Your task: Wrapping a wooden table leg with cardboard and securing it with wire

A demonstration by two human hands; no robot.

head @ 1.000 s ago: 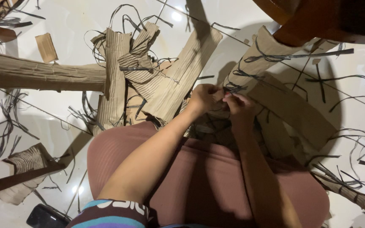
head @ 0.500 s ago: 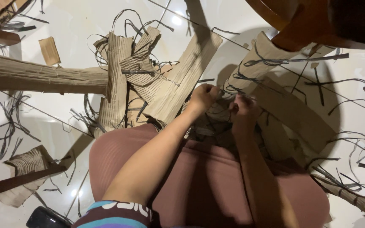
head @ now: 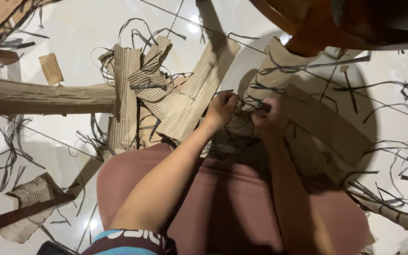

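Note:
My left hand (head: 222, 109) and my right hand (head: 266, 114) are close together above my knees, both pinching thin dark strips (head: 253, 100) that lie over a brown corrugated cardboard piece (head: 234, 131). The fingers of both hands are curled on the strips. The right hand is blurred. My legs in pinkish-brown cloth (head: 227, 208) fill the lower middle of the view.
Torn corrugated cardboard sheets (head: 166, 94) and a long cardboard roll (head: 43, 98) lie on the white tiled floor (head: 81, 33) to the left. More cardboard (head: 327, 123) and scattered dark strips (head: 393, 141) lie to the right. A wooden chair (head: 317, 19) stands at the top right.
The view has shifted slightly. Both hands stay together on the strips, with small working motions of the fingers.

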